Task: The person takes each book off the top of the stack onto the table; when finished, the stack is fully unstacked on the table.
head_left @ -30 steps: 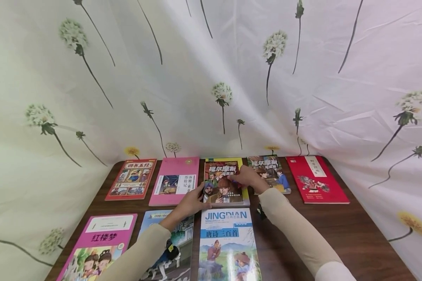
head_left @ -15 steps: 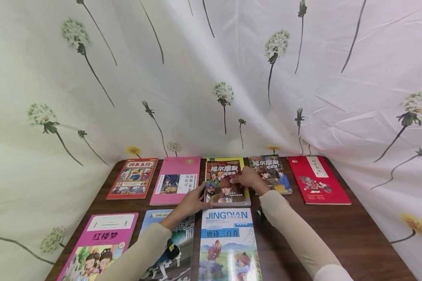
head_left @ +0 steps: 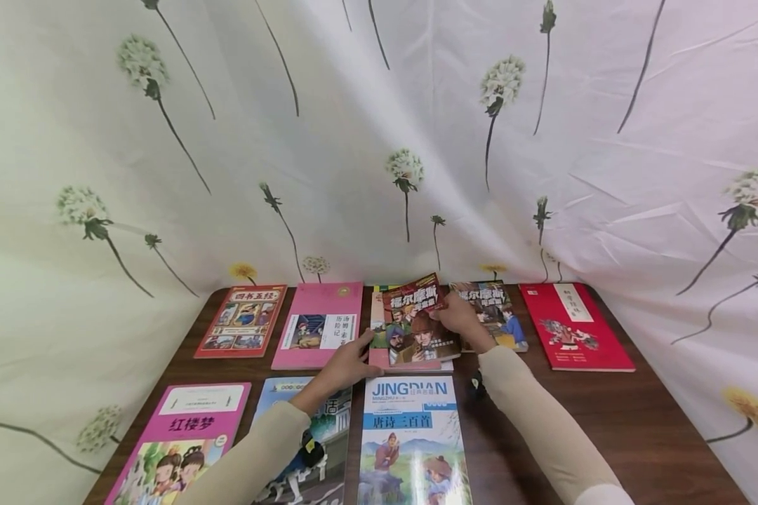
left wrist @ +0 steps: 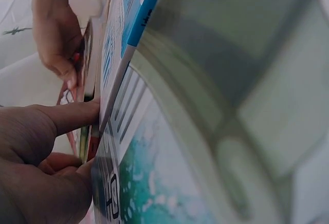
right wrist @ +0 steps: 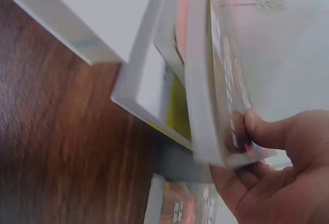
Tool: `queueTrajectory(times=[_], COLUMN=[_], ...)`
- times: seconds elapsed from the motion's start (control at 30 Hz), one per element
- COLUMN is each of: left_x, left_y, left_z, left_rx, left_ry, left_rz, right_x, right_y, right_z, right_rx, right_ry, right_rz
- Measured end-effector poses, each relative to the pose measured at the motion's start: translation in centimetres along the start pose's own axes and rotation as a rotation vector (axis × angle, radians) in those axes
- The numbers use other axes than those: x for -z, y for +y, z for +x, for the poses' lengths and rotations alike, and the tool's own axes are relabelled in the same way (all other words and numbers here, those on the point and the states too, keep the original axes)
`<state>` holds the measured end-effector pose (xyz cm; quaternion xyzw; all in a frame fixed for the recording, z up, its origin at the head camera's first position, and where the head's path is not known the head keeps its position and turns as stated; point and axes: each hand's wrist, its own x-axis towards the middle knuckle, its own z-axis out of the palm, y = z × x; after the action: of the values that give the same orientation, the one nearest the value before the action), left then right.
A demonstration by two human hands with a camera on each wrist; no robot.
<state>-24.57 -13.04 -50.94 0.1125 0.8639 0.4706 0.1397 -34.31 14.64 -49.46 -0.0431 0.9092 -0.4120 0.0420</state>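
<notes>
My right hand (head_left: 462, 321) pinches the right edge of a dark red detective comic book (head_left: 417, 335), thumb on the cover. The book is tilted, its right side raised and its top turned out past the pile beneath. In the right wrist view the thumb and fingers of the right hand (right wrist: 293, 162) hold its edge, with page edges facing the camera. Beneath it shows a pinkish book (head_left: 379, 356) on a pile that includes a yellow-edged book (right wrist: 177, 111). My left hand (head_left: 347, 361) holds the pile's near left corner between thumb and fingers.
On the brown table (head_left: 606, 435), a pink book (head_left: 318, 351) lies left of the pile. A similar comic (head_left: 495, 315) and a red book (head_left: 575, 337) lie to its right. In front are a white-blue book (head_left: 410, 442), a blue book (head_left: 331, 449) and a magenta book (head_left: 183, 428).
The right hand has lifted the comic from its flat place on the pile, shifting and turning it to the right. A pinkish book now shows underneath. The left hand has stayed at the corner.
</notes>
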Motion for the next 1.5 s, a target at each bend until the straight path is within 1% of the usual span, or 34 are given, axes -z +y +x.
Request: queueTrajectory(times=[0.1, 0.27, 0.4, 0.5, 0.63, 0.73, 0.87, 1.07, 1.2, 1.33, 1.5], left_x=[0.0, -0.1, -0.1, -0.1, -0.1, -0.1, -0.2, -0.2, -0.1, -0.2, -0.3], left_y=[0.0, 0.0, 0.0, 0.0, 0.0, 0.0, 0.1, 0.0, 0.0, -0.1, -0.2], left_z=[0.0, -0.1, -0.1, 0.0, 0.0, 0.0, 0.1, 0.0, 0.0, 0.1, 0.1], left_rx=[0.000, 0.000, 0.000, 0.003, 0.005, 0.005, 0.003, 0.005, 0.009, 0.008, 0.004], left_ry=[-0.006, -0.002, 0.005, 0.009, 0.011, 0.010, 0.010, 0.009, 0.010, 0.010, 0.017], left_rz=[-0.014, -0.016, -0.018, -0.007, -0.010, -0.030, -0.039, -0.047, -0.059, -0.050, -0.041], right_x=[0.7, 2.1, 3.1, 3.8, 4.8, 5.9, 7.2, 8.9, 10.1, 11.1, 12.2], right_y=[0.4, 0.6, 1.1, 1.7, 2.0, 1.9, 1.8, 1.9, 2.0, 2.0, 1.8], right_z=[0.0, -0.5, -0.9, -1.2, -1.9, -2.8, -4.0, -5.2, -6.4, -7.7, -9.3], right_rx=[-0.023, -0.078, -0.107, -0.107, -0.112, -0.093, -0.062, -0.069, -0.063, -0.065, -0.069], right_ry=[0.049, 0.035, 0.047, 0.060, 0.057, 0.058, 0.083, 0.102, 0.107, 0.107, 0.109], right_rz=[0.009, 0.080, 0.112, 0.139, 0.180, 0.233, 0.266, 0.240, 0.242, 0.242, 0.186])
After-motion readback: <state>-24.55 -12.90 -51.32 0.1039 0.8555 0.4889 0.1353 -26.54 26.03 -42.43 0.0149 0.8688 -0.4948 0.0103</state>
